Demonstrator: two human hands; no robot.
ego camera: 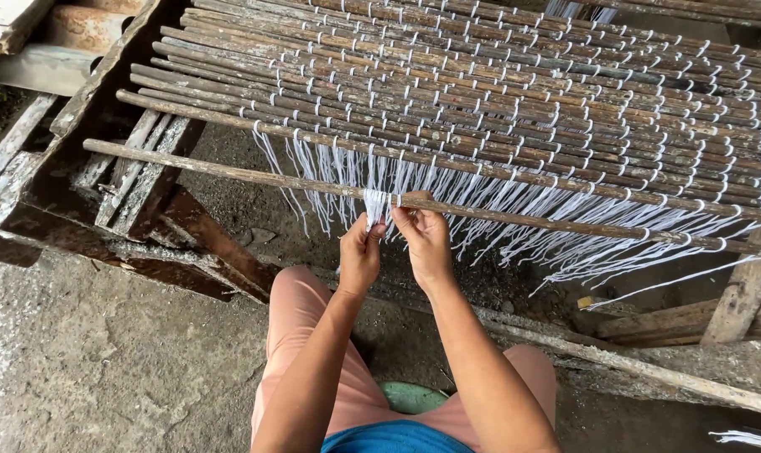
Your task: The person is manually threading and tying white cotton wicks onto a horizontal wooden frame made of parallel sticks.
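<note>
A mat of thin brown sticks (498, 92) tied with white string lies across a wooden frame in the head view. The nearest loose stick (229, 172) runs from left to right in front of it. My left hand (359, 256) and my right hand (424, 239) meet at the stick's middle. Both pinch white string (376, 204) that wraps around the stick there. Many loose white string ends (514, 226) hang below the mat.
The weathered wooden frame (70, 180) stands on a grey concrete floor (87, 361). A wooden post (741, 294) and a slanted beam (649, 369) are at the right. My knees in pink trousers (301, 335) and a green stool (410, 396) are below.
</note>
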